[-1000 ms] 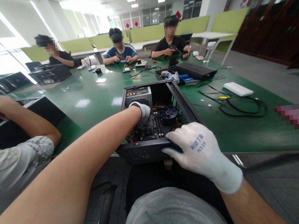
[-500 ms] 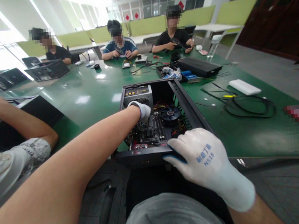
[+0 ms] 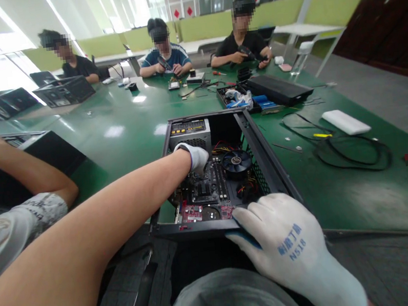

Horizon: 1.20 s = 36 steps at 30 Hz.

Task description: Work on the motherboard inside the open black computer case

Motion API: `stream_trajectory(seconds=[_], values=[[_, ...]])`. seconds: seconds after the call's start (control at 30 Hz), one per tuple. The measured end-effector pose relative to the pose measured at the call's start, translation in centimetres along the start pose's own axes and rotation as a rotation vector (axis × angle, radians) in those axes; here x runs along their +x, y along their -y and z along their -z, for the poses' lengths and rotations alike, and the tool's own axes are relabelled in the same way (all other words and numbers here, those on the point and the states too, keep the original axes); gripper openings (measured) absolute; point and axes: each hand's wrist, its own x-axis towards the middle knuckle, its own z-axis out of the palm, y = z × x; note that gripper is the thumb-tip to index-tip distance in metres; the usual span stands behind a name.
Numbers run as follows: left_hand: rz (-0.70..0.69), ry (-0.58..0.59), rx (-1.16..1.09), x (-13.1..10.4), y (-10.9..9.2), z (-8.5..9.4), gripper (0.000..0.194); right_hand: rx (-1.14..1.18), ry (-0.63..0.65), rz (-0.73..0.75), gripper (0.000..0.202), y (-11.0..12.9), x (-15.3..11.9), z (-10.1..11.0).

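Nearer and lower in view than half a second ago, the near rim of the computer case (image 3: pixel 201 230) has shifted toward the person, and the right hand (image 3: pixel 283 239) comes with it, thumb below and fingers over the top, gripping the rim; part of the shift may be the head moving. More of the red circuit board (image 3: pixel 191 212) shows along the near side, so the inside is probably easier to see and reach. The case sits at the near edge of the green table (image 3: pixel 137 146). Meanwhile the left hand (image 3: pixel 198 158) stays inside it over the dark main board (image 3: pixel 205 191), left of the round fan (image 3: pixel 236 161), fingers drawn together; the fingertips are hidden, so I cannot tell whether they hold anything.
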Motion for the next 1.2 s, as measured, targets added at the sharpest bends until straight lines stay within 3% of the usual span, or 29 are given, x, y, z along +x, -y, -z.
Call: stream_trajectory(seconds=[0.27, 0.73, 1.2], values=[[-0.019, 0.032, 0.062, -0.8, -0.3, 0.9, 0.067, 0.031, -0.05, -0.011, 0.018, 0.1, -0.1, -0.1], [-0.044, -0.005, 0.065, 2.7, 2.8, 0.7, 0.065, 0.062, -0.025, -0.017, 0.019, -2.2, 3.1, -1.0], [0.001, 0.03, 0.034, 3.8, 4.0, 2.0, 0.062, 0.067, 0.0, -0.012, 0.02, -3.9, 5.2, -2.2]])
